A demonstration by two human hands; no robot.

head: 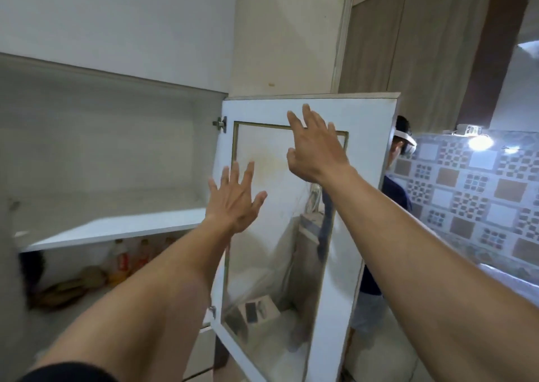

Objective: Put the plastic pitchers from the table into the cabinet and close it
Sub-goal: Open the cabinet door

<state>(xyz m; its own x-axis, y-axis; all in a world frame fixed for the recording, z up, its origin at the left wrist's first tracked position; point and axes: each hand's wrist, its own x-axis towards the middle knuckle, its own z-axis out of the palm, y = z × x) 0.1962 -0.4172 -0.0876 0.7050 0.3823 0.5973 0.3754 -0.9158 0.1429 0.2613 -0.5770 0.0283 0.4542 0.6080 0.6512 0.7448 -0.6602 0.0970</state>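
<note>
A white wall cabinet (110, 136) stands wide open in front of me. Its right door (370, 136), white-framed with a glass pane, swings out toward me. My left hand (234, 199) is raised with fingers spread, in front of the door's hinge side and holding nothing. My right hand (313, 145) is higher, fingers apart, over the upper part of the door's glass; whether it touches the door I cannot tell. The upper shelf (116, 227) is bare. No pitcher is in view.
Below the shelf stand several bottles (122, 260) and some blurred brownish items (64, 291). A second person (393, 195) with a white headset stands behind the door. A patterned tiled wall (478, 189) and a bright lamp (481, 142) are at the right.
</note>
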